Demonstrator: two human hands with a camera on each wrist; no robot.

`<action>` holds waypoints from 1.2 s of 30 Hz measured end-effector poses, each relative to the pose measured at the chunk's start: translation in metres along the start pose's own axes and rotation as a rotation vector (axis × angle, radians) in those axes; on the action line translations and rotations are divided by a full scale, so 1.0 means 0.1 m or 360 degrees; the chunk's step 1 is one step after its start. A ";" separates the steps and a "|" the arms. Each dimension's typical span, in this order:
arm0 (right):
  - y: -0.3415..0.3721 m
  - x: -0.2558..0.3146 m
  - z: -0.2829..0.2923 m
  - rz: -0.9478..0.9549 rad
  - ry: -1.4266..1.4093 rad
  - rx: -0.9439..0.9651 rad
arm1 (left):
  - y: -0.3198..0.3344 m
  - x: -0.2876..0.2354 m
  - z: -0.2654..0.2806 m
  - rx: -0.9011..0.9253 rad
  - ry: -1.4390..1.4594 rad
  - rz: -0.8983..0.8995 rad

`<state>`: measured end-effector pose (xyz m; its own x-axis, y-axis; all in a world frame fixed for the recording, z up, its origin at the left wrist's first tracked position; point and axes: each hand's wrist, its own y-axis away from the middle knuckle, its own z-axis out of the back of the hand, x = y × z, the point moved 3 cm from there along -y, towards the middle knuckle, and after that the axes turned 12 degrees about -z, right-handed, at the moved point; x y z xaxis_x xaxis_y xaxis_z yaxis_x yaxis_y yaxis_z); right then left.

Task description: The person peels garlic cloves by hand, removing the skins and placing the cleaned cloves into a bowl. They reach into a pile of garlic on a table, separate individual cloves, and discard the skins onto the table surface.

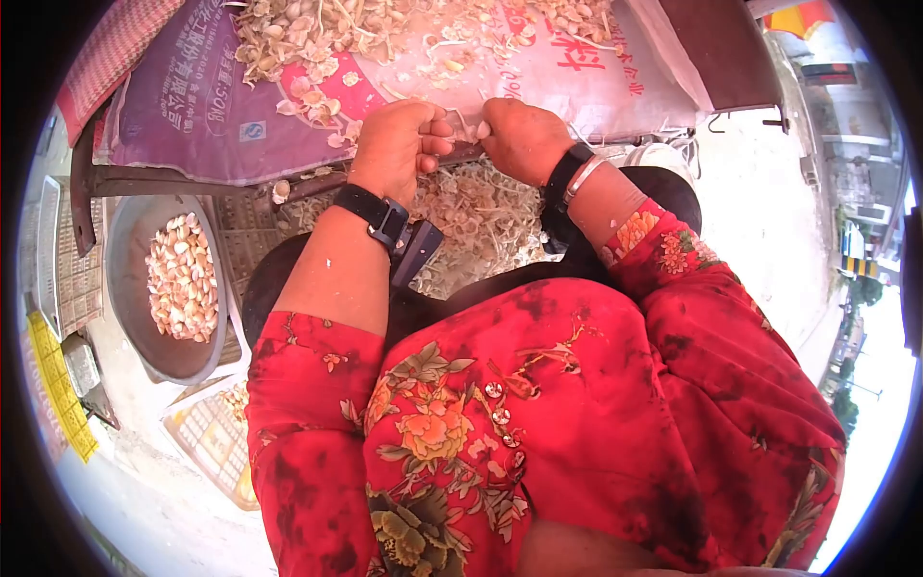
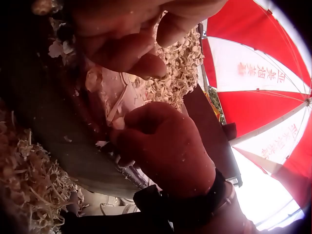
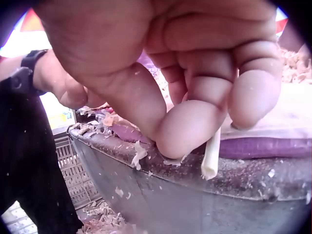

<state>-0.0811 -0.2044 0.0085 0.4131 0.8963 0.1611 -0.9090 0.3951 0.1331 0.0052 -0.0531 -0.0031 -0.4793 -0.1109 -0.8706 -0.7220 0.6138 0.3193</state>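
Observation:
In the head view my left hand (image 1: 396, 149) and right hand (image 1: 527, 139) face each other at the front edge of a sack-covered table. Thumb and fingers of the right hand pinch a pale garlic stem (image 3: 211, 158), its cut end pointing down over the rim. The left hand has curled fingers close beside it; I cannot tell whether a scrap sits between them. Dry garlic skins (image 1: 317, 38) and stem bits lie heaped on the printed sack (image 1: 202, 106) just beyond both hands.
A grey basin (image 1: 120, 260) of garlic cloves (image 1: 183, 279) stands at the left. More skins (image 1: 486, 216) are piled below the table edge, above my lap. A plastic crate (image 1: 207, 438) sits lower left. A red and white umbrella (image 2: 265, 73) spreads overhead.

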 end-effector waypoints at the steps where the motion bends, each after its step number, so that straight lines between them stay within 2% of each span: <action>1: 0.00 0.01 0.01 -0.0021 -0.0020 0.0005 | 0.00 0.03 -0.01 0.0022 -0.0035 0.0029; 3: -0.01 0.02 0.03 -0.0044 -0.0027 0.0033 | -0.01 0.08 -0.03 0.0068 -0.0104 0.0089; 6: -0.05 0.06 0.09 -0.0066 0.0026 0.0094 | 0.07 0.12 -0.15 0.0192 -0.0312 0.0337; 10: -0.09 0.17 0.13 -0.0100 0.0115 0.0161 | 0.02 0.29 -0.22 0.0318 -0.0516 0.0355; 11: -0.10 0.18 0.14 -0.0096 0.0127 0.0172 | 0.01 0.29 -0.22 0.0329 -0.0475 0.0340; 14: -0.21 0.08 0.04 0.0179 0.0250 0.0062 | -0.02 0.22 -0.21 0.0341 -0.0368 0.0288; 17: -0.20 0.17 0.20 0.0025 0.0202 0.0160 | -0.01 0.17 -0.20 0.0301 -0.0283 0.0291; 20: -0.30 0.10 0.19 0.0210 0.0328 0.0271 | -0.01 0.16 -0.19 0.0222 -0.0222 0.0349; 22: -0.33 0.03 0.31 0.0289 0.0026 0.0305 | 0.00 0.10 -0.20 0.0135 -0.0170 0.0478; 24: -0.25 0.03 0.37 -0.0172 -0.0908 0.0573 | 0.01 0.11 -0.18 0.0117 0.0137 0.0503; 27: -0.19 0.19 0.54 0.0342 -0.0766 0.0399 | 0.02 0.10 -0.18 0.0083 0.0402 0.0496; 28: -0.25 0.15 0.49 0.0533 -0.0647 0.0076 | 0.00 0.09 -0.17 0.0054 0.0414 0.0457; 31: -0.55 0.11 0.39 0.0498 -0.0576 -0.0300 | -0.07 0.13 -0.10 0.0037 0.0389 0.0366; 35: -0.85 0.14 0.14 0.0382 0.0010 -0.0079 | -0.10 0.16 -0.07 0.0027 0.0354 0.0369; 36: -0.84 0.18 0.15 0.0380 0.0042 -0.0128 | -0.10 0.15 -0.07 0.0015 0.0342 0.0356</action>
<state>0.0038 -0.2250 0.0149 0.1853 0.9707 0.1530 -0.9826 0.1851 0.0157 0.0019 -0.0667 -0.0166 -0.7212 -0.1343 -0.6795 -0.5825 0.6486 0.4900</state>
